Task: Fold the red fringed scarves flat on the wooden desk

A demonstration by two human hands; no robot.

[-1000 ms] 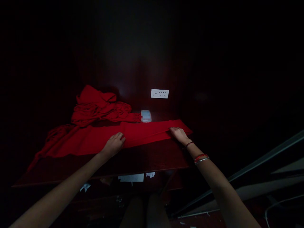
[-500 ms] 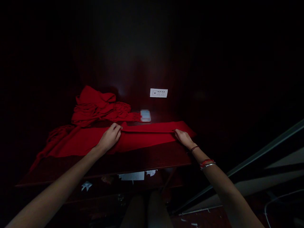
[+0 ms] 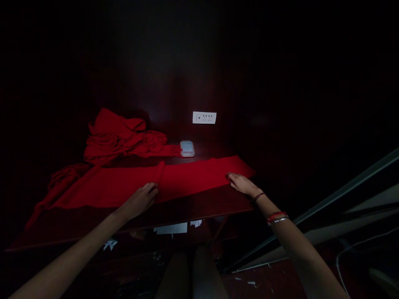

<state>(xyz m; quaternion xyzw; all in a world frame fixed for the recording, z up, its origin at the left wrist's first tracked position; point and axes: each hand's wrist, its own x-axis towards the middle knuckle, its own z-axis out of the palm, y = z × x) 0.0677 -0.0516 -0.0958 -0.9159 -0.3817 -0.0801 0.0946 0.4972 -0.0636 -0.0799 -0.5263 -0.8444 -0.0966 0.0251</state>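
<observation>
A long red cloth [image 3: 193, 178] lies spread across the dark shelf, with a raised fold near its middle. My left hand [image 3: 143, 199] is closed on the cloth's front part, just below that fold. At the right part of the cloth, my right hand [image 3: 240, 182] has its fingers pressed together on the front edge. Behind the cloth on the left, a heap of red fabric [image 3: 115, 137] is bunched up. Its thin end reaches a small pale item [image 3: 187, 148], whose details are blurred.
A white socket plate [image 3: 204, 117] is on the dark back wall. Below the shelf [image 3: 193, 211] are white papers [image 3: 171, 228]. A pale cable [image 3: 338, 261] hangs at the lower right, near a slanted metal-like edge [image 3: 352, 189].
The raised strip of cloth between my hands has been laid flat. Both hands have come nearer the front edge, my left hand more clearly. The view has shifted slightly.
</observation>
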